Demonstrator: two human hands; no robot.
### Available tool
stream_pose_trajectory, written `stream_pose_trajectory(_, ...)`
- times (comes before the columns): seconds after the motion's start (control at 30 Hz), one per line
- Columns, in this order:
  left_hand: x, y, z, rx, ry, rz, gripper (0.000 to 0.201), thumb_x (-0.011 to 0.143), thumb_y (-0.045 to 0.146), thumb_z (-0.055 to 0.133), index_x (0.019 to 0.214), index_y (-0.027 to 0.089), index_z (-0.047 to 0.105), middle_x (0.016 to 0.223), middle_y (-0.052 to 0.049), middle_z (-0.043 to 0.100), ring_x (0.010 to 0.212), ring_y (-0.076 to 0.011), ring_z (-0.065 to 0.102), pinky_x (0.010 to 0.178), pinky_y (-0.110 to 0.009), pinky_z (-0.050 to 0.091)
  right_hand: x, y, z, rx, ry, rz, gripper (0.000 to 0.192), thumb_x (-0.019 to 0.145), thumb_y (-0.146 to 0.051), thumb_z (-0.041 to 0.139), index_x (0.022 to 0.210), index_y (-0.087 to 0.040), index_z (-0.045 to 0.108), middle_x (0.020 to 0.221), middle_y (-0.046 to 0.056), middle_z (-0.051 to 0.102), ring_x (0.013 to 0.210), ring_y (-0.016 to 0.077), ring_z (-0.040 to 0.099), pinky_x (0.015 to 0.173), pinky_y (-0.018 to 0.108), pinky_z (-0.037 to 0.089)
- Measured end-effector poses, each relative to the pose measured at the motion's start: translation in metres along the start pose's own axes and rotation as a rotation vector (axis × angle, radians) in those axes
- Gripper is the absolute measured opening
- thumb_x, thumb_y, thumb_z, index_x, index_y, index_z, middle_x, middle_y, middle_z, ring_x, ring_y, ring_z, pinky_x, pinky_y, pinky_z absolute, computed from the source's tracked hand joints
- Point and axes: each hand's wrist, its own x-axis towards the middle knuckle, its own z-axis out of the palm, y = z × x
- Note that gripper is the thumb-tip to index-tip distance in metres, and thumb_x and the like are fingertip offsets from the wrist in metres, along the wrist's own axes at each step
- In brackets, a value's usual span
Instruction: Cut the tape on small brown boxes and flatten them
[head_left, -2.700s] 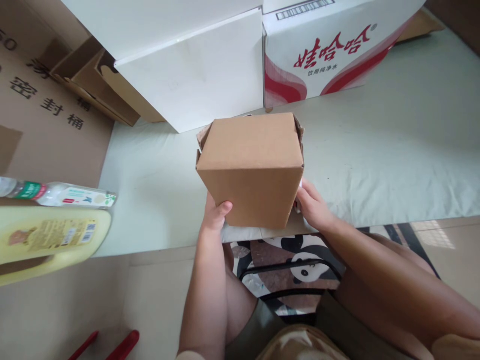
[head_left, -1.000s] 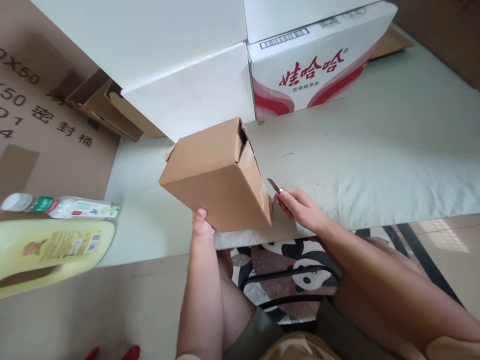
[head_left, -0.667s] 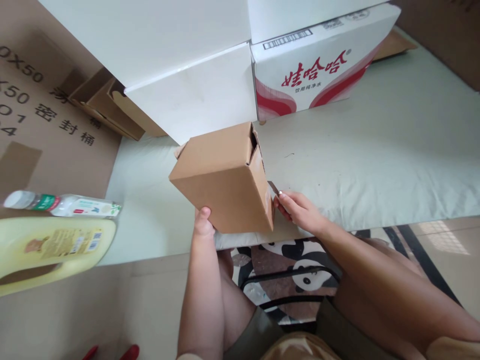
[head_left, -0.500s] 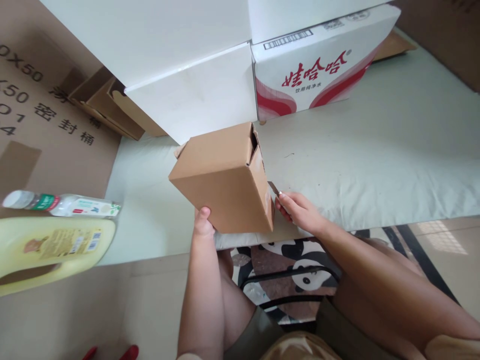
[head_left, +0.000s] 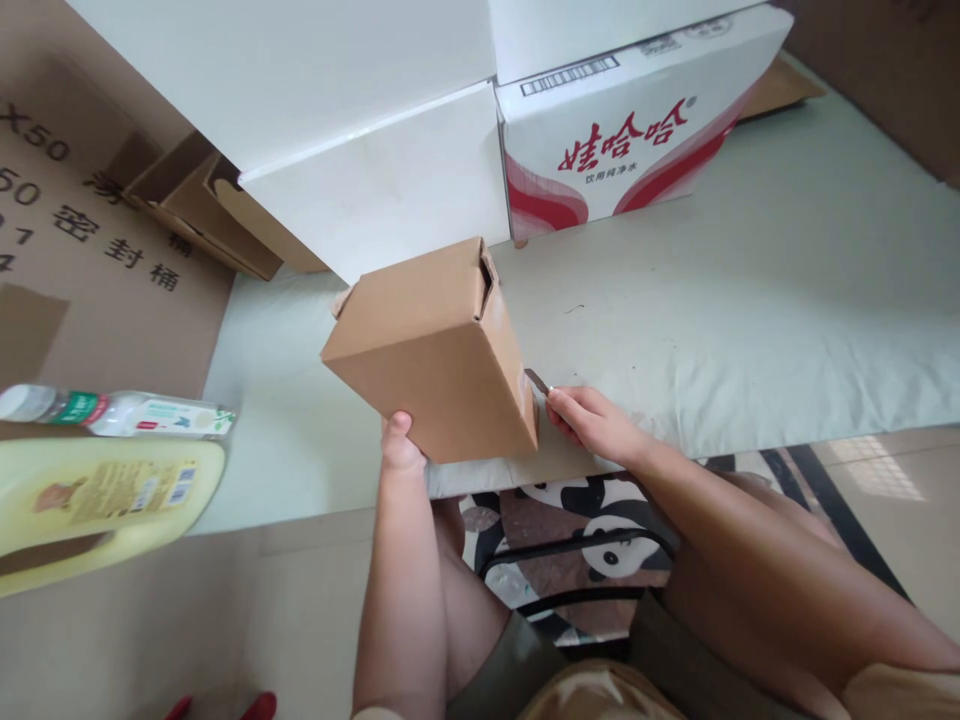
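Observation:
A small brown cardboard box (head_left: 427,370) is held tilted over the pale cloth-covered table (head_left: 720,330). My left hand (head_left: 403,445) grips its lower near edge, thumb on the near face and the other fingers hidden beneath. A gap shows at the far corner of the box's right end, where a flap stands slightly off. My right hand (head_left: 592,420) is closed around a small knife (head_left: 538,381), its blade pointing left at the taped right end of the box. Whether the blade tip touches the cardboard I cannot tell.
Behind the box stand a plain white carton (head_left: 382,180) and a red-and-white carton (head_left: 600,150). At left are a large printed cardboard box (head_left: 45,250), a clear plastic bottle (head_left: 127,410) and a yellow jug (head_left: 120,490). A panda-patterned chair (head_left: 555,545) is below the table edge.
The box has shifted slightly left in view, along with the surroundings. My right hand and the knife have moved a little left too, the blade staying near the box's right end.

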Motion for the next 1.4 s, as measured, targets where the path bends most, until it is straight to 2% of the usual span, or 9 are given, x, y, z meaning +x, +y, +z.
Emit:
stream_pose_trajectory(0.33,0.000,0.007,0.008,-0.027,0.006,0.061,0.087,0.036,0.074,0.088,0.109,0.028,0.074,0.122,-0.007,0.073,0.128,-0.0360,0.061,0.103,-0.044,0.055,0.000,0.001,-0.001,-0.014,-0.040,-0.026,0.051,0.093,-0.063,0.032,0.063,-0.023,0.042,0.056,-0.003,0.041,0.054,0.0113,0.039,0.053,0.027,0.029)
stream_pose_trajectory(0.6,0.001,-0.003,-0.001,-0.007,0.018,0.042,0.082,0.041,0.076,0.085,0.104,0.025,0.075,0.116,-0.008,0.075,0.128,-0.0370,0.062,0.101,-0.045,0.057,0.000,0.003,0.000,-0.026,-0.032,-0.026,0.049,0.094,-0.060,0.031,0.064,-0.023,0.041,0.057,-0.003,0.042,0.055,0.0115,0.040,0.053,0.027,0.030)
stream_pose_trajectory(0.8,0.000,-0.010,0.000,0.006,0.019,-0.010,0.089,0.040,0.078,0.084,0.109,0.023,0.074,0.120,-0.011,0.073,0.130,-0.0371,0.060,0.101,-0.044,0.057,0.000,0.008,0.001,-0.014,-0.010,0.011,0.047,0.095,-0.058,0.031,0.065,-0.023,0.042,0.056,-0.004,0.042,0.053,0.0113,0.040,0.053,0.027,0.031)
stream_pose_trajectory(1.4,-0.004,-0.006,0.004,0.002,-0.007,-0.069,0.089,0.040,0.079,0.083,0.109,0.024,0.073,0.116,-0.011,0.074,0.127,-0.0364,0.061,0.100,-0.045,0.055,-0.001,0.006,0.005,0.011,0.004,0.013,0.051,0.094,-0.064,0.032,0.066,-0.023,0.044,0.055,-0.003,0.042,0.054,0.0121,0.039,0.052,0.027,0.031)
